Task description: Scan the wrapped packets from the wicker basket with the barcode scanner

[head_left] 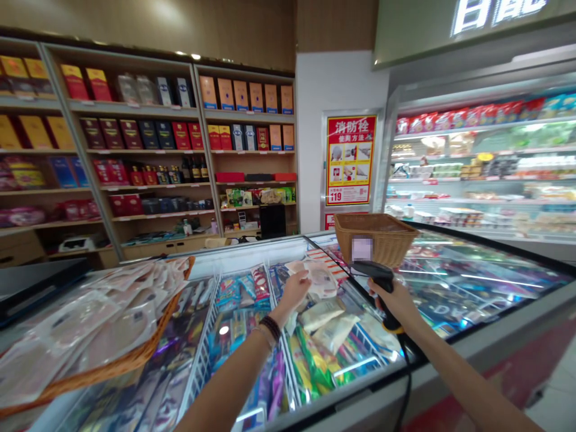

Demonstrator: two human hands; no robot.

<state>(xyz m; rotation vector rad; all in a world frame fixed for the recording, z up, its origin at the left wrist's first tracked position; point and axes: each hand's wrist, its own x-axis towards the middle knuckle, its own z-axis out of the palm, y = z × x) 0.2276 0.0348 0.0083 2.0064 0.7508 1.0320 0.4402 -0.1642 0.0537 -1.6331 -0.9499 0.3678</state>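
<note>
My right hand (392,300) is wrapped round the grip of a black barcode scanner (375,273), whose cable hangs down over the freezer's front edge. The scanner's head points left. My left hand (294,291), with dark beads at the wrist, is closed at the near edge of a clear, pale plastic packet (323,281). That packet is above the freezer, left of the scanner head. Just behind the scanner stands a brown wicker basket (378,237) with a blurred label on its front. What the basket holds cannot be made out.
A shallow wicker tray (166,324) piled with similar flat packets (90,318) lies at the left. Below my hands, a chest freezer (288,414) holds wire dividers and bagged goods. Shelves of boxes (166,135) line the back wall, and a lit refrigerated display (486,162) stands at right.
</note>
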